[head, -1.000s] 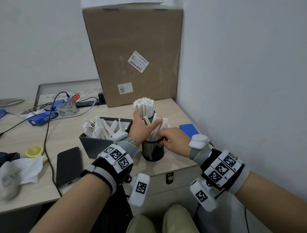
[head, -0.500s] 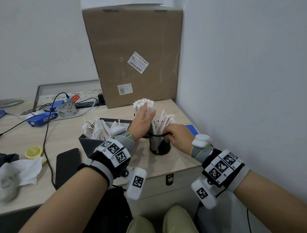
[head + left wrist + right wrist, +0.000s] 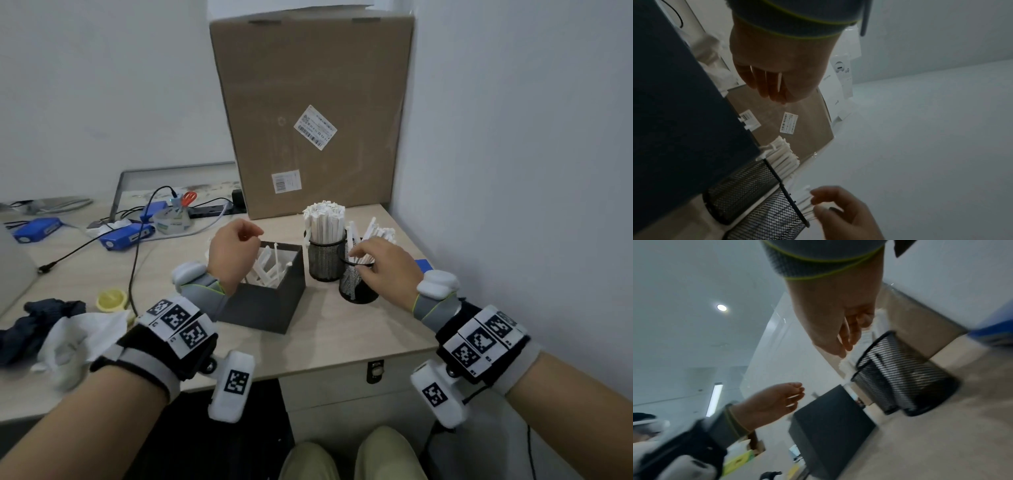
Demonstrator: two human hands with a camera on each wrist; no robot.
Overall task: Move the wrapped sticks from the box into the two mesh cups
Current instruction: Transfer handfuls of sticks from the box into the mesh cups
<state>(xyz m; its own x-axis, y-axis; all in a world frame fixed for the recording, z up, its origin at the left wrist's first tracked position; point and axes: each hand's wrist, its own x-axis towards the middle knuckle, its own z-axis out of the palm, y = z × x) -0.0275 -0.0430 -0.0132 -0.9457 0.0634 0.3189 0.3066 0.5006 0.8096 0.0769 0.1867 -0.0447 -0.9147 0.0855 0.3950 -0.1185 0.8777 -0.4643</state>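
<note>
- The pale wood surface (image 3: pixel 329 329) carried a dark box (image 3: pixel 270 301) near its middle.
- Two mesh cups (image 3: pixel 323 260) stood just right of it.
- A tall cardboard carton (image 3: pixel 308 113) stood at the far edge.
- A yellow tape roll (image 3: pixel 110 299), white tissue (image 3: pixel 78 337) and blue devices (image 3: pixel 125 236) lay left.

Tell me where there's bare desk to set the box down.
Bare desk runs along the front edge, before the dark box and near mesh cup. Another patch lies between the box and the blue devices. Crowded: the left side, with cloth and cables.
</note>
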